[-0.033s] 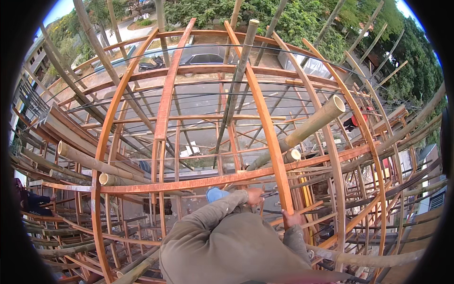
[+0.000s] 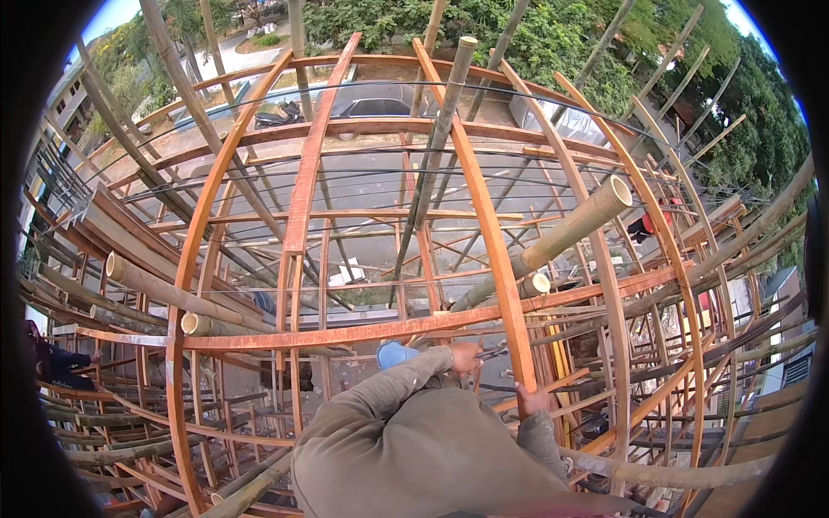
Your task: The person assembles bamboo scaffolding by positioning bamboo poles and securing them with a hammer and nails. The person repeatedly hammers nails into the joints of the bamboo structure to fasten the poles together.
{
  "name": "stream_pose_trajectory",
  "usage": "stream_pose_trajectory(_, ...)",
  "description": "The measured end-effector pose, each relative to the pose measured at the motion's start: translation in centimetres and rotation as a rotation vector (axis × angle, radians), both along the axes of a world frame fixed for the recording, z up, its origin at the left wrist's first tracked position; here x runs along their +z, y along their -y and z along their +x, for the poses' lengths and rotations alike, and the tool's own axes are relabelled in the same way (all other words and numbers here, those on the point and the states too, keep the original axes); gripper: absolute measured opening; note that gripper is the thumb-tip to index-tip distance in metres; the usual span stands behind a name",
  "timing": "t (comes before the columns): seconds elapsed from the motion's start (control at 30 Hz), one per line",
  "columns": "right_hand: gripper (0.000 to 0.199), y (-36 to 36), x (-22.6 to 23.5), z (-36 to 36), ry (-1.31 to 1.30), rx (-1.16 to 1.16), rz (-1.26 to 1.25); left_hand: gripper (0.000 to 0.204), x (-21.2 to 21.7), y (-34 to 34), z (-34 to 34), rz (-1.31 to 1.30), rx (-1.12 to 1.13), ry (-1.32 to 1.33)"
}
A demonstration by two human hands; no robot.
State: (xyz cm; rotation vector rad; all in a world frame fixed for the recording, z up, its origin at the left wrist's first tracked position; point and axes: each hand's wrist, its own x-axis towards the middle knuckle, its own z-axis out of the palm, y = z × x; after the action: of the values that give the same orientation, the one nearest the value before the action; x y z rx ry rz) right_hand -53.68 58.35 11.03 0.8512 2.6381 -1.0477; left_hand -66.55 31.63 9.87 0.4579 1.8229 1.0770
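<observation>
A reddish-brown timber [image 2: 485, 220] runs from the far side toward me, crossing a long crosswise timber [image 2: 380, 335]. My right hand [image 2: 534, 399] is closed around the near end of that lengthwise timber. Just left of it, my left hand [image 2: 466, 356] is closed on a thin dark tool [image 2: 492, 352], whose tip points at the timber's side. The tool is too small to name its kind. My grey-brown sleeves and shirt [image 2: 423, 449] hide the space beneath me, and a piece of blue cloth [image 2: 395, 353] shows beside my left forearm.
Thick bamboo poles [image 2: 574, 226] jut up through the timber grid, one close ahead on the right. Dark cables [image 2: 363, 169] cross at mid-height. A parked car [image 2: 371, 108] stands far below. Another person in dark clothes [image 2: 65, 367] is at the far left, and someone in red [image 2: 641, 226] at right.
</observation>
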Motion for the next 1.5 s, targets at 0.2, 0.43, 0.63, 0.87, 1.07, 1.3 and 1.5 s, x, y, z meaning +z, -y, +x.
stream_pose_trajectory(0.2, 0.051, 1.0, 1.6, 0.1, 0.032, -0.036, -0.009, 0.029, 0.3, 1.9, 0.3, 0.03, 0.083, 0.077)
stream_pose_trajectory(0.43, 0.053, 0.0, -0.4, -1.5, -0.043, -0.02, 0.018, 0.029, 1.1, 4.3, -2.6, 0.272, 0.376, 0.086)
stream_pose_trajectory(0.63, 0.068, -0.6, -0.7, -1.1, 0.038, 0.028, 0.052, 0.03, 4.6, 2.5, -4.2, 0.602, 0.805, 0.05)
stream_pose_trajectory(0.87, 0.096, 4.6, 3.8, -3.8, -0.499, 0.281, 0.033, 0.043, 7.0, -2.7, -3.4, 0.663, 0.978, 0.006)
stream_pose_trajectory(1.07, 0.083, 11.0, 7.6, -7.8, -0.572, 0.422, -0.182, 0.057, 7.3, -4.7, -2.5, 0.663, 0.784, -0.157)
stream_pose_trajectory(1.3, 0.031, 6.6, 3.5, -6.8, -0.373, -0.109, -0.315, 0.061, 2.6, 8.8, -10.2, 0.131, 0.728, -0.442)
stream_pose_trajectory(1.5, 0.019, -1.4, 1.7, -5.7, -0.317, -0.135, -0.104, 0.055, -0.5, 32.0, -22.0, -0.474, 1.473, -0.948)
